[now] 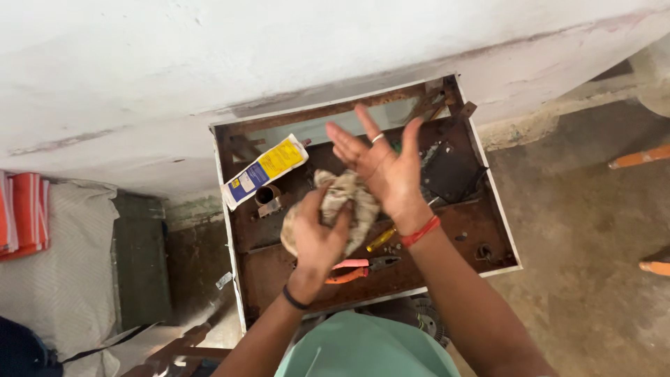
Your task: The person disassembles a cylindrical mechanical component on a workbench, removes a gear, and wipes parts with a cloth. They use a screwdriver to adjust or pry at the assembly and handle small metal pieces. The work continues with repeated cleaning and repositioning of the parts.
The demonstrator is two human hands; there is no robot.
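Both hands meet over the rusty metal box (488, 209). Left hand (317, 237) squeezes a dirty rag (345, 199) and presses it on the right hand (380, 164), which is spread open and holds nothing. Inside the box lie a white tube (265, 171) and orange pliers (352, 269).

Rough repair corner in a plain building, floor-level work, not a fitted workshop.

Rusty open metal casing (488, 209) with white edges leans against a stained, whitewashed wall (209, 63). Loose tools lie inside it: orange-handled pliers (352, 269), a yellow-handled screwdriver (380, 239), a yellow and blue tube (265, 171) propped in the top corner. Bare concrete floor (586, 244), dirty along the wall base. Dark metal box (142, 269) to the left beside a pale cloth-covered surface (63, 279) with folded orange fabric (24, 213) on it. No worktop; everything sits on the floor.
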